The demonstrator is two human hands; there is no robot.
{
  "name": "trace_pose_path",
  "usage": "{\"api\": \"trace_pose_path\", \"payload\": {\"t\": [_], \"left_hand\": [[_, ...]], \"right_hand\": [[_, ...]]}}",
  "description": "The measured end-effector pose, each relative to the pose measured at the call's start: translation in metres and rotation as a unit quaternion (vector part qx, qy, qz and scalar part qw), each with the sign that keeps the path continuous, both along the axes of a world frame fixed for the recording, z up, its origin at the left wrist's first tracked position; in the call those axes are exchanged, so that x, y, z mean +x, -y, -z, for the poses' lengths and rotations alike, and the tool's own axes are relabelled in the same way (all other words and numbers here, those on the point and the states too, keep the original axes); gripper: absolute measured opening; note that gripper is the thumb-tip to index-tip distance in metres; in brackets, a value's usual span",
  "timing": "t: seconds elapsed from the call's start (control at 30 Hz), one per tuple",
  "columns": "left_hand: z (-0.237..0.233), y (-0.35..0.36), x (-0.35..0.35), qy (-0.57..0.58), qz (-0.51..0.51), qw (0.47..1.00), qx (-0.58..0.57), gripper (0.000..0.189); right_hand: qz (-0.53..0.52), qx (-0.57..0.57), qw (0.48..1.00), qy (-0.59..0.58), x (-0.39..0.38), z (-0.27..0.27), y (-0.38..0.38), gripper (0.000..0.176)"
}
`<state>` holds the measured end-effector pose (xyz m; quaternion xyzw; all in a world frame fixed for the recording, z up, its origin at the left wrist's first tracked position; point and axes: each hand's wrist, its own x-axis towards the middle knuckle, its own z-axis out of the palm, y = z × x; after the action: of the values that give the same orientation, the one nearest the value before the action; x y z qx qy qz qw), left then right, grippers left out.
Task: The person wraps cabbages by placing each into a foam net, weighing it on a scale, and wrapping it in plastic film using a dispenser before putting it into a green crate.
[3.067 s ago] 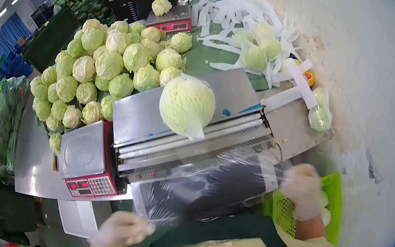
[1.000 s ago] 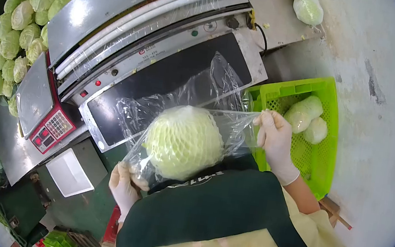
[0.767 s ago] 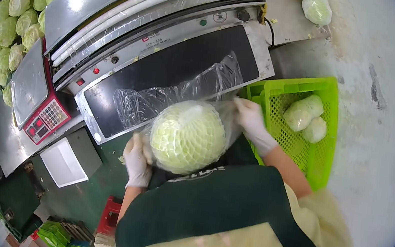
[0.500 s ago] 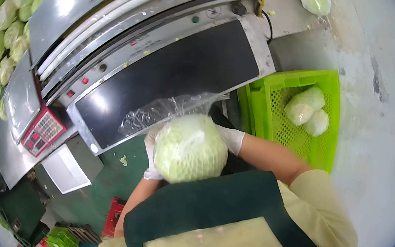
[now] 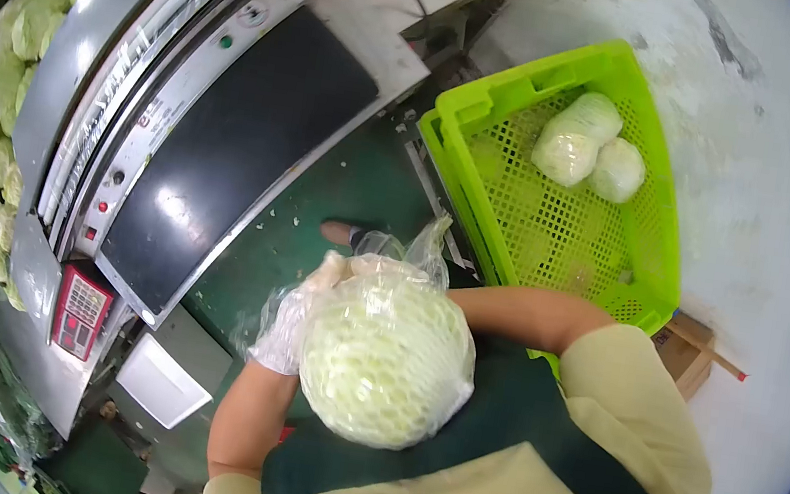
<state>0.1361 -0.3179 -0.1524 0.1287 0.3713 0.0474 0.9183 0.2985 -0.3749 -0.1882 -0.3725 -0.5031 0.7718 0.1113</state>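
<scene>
A large, roundish pale-green cabbage in white foam netting and clear film (image 5: 387,362) sits just in front of the dark green apron (image 5: 503,414), with no clear long axis; its loose film tail (image 5: 430,247) points away from the apron. The white-gloved left hand (image 5: 285,331) supports its left side; the right hand (image 5: 377,266) is mostly hidden at its far side. Film and cabbage obscure each grip; whether the fingers pinch or spread cannot be told. Beyond stand a black-topped metal wrapping machine (image 5: 238,144) and a lime-green plastic basket (image 5: 529,230) holding wrapped cabbages (image 5: 580,137).
</scene>
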Motion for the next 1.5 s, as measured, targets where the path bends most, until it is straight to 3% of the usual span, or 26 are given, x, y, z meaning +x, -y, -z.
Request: {"api": "trace_pose_path", "payload": {"t": [0.03, 0.1, 0.13, 0.17, 0.23, 0.3, 0.33, 0.37, 0.4, 0.43, 0.5, 0.53, 0.6, 0.7, 0.8, 0.9, 0.97, 1.07, 1.1, 1.17, 1.2, 1.37, 1.4, 1.43, 1.47, 1.5], "left_hand": [[-0.020, 0.003, 0.018, -0.019, -0.053, 0.993, -0.100, 0.030], [-0.035, 0.009, 0.041, 0.015, 0.022, 0.999, -0.021, 0.029], [-0.038, 0.012, 0.051, 0.005, 0.048, 0.999, 0.002, 0.030], [-0.042, 0.016, 0.063, -0.005, 0.076, 0.997, 0.026, 0.031], [-0.044, 0.028, 0.098, 0.001, 0.118, 0.992, 0.052, 0.035], [-0.059, 0.045, 0.129, -0.012, 0.143, 0.986, 0.086, 0.042], [-0.078, 0.051, 0.142, -0.026, 0.148, 0.983, 0.110, 0.047], [-0.074, 0.058, 0.145, -0.013, 0.123, 0.976, 0.182, 0.054], [-0.069, 0.065, 0.148, -0.004, 0.097, 0.963, 0.253, 0.062], [-0.069, 0.069, 0.163, 0.006, 0.006, 0.945, 0.326, 0.063], [-0.081, 0.075, 0.183, 0.195, -0.056, 0.963, 0.177, 0.062], [-0.072, 0.069, 0.176, 0.199, 0.179, 0.893, 0.361, 0.056], [-0.077, 0.082, 0.194, 0.183, 0.379, 0.684, 0.596, 0.041], [-0.057, 0.114, 0.235, 0.147, 0.370, 0.636, 0.661, 0.044], [-0.070, 0.140, 0.282, 0.180, 0.382, 0.405, 0.811, 0.054], [-0.066, 0.136, 0.289, 0.236, 0.354, 0.437, 0.792, 0.063], [-0.052, 0.121, 0.274, 0.207, 0.349, 0.520, 0.751, 0.061], [-0.044, 0.088, 0.234, 0.099, 0.345, 0.598, 0.717, 0.054], [-0.044, 0.075, 0.220, 0.082, 0.336, 0.593, 0.727, 0.053], [-0.051, 0.055, 0.192, 0.010, 0.328, 0.637, 0.698, 0.050], [-0.052, 0.044, 0.177, 0.008, 0.299, 0.647, 0.702, 0.047], [-0.057, -0.014, 0.089, -0.067, 0.225, 0.690, 0.685, 0.048], [-0.058, -0.025, 0.068, -0.075, 0.215, 0.687, 0.690, 0.047], [-0.059, -0.035, 0.048, -0.084, 0.206, 0.686, 0.693, 0.047], [-0.065, -0.045, 0.032, -0.089, 0.191, 0.700, 0.682, 0.042], [-0.071, -0.056, 0.014, -0.100, 0.183, 0.704, 0.679, 0.041]], "right_hand": [[0.008, 0.020, 1.000, 0.020, 0.024, -0.009, 0.011, 0.034], [0.135, 0.033, 0.984, 0.109, 0.088, -0.031, 0.033, 0.033], [0.271, 0.020, 0.950, 0.155, 0.124, -0.043, 0.046, 0.032], [0.448, 0.136, 0.876, 0.114, 0.152, -0.044, 0.063, 0.034], [0.579, 0.252, 0.775, -0.018, 0.176, -0.121, 0.074, 0.039], [0.416, 0.448, 0.786, 0.085, 0.175, -0.133, 0.091, 0.042], [0.336, 0.401, 0.852, 0.025, 0.163, -0.126, 0.107, 0.044], [0.311, 0.151, 0.937, -0.044, 0.155, -0.116, 0.127, 0.049], [0.343, 0.109, 0.922, -0.143, 0.158, -0.113, 0.141, 0.053], [0.391, 0.094, 0.900, -0.167, 0.158, -0.099, 0.155, 0.052], [0.517, 0.018, 0.823, -0.234, 0.150, -0.059, 0.184, 0.049], [0.582, -0.044, 0.763, -0.279, 0.142, -0.041, 0.198, 0.048], [0.659, -0.129, 0.651, -0.355, 0.130, -0.010, 0.222, 0.045], [0.741, -0.170, 0.503, -0.412, 0.128, 0.032, 0.247, 0.042], [0.822, -0.123, 0.369, -0.416, 0.143, 0.062, 0.275, 0.040], [0.847, -0.089, 0.294, -0.434, 0.201, 0.079, 0.304, 0.040], [0.893, -0.110, 0.215, -0.379, 0.230, 0.112, 0.330, 0.042], [0.931, -0.035, 0.212, -0.295, 0.263, 0.174, 0.349, 0.048], [0.939, -0.018, 0.173, -0.298, 0.260, 0.154, 0.333, 0.053], [0.950, -0.003, 0.066, -0.304, 0.264, 0.141, 0.300, 0.068], [0.973, 0.031, 0.078, -0.213, 0.260, 0.143, 0.284, 0.084], [0.986, -0.024, 0.165, 0.029, 0.274, 0.201, 0.301, 0.096], [0.985, -0.034, 0.165, 0.026, 0.278, 0.203, 0.301, 0.100], [0.981, -0.067, 0.183, 0.028, 0.280, 0.199, 0.308, 0.101], [0.984, -0.076, 0.159, 0.038, 0.272, 0.164, 0.289, 0.095], [0.980, -0.067, 0.164, 0.088, 0.281, 0.179, 0.302, 0.088]]}}
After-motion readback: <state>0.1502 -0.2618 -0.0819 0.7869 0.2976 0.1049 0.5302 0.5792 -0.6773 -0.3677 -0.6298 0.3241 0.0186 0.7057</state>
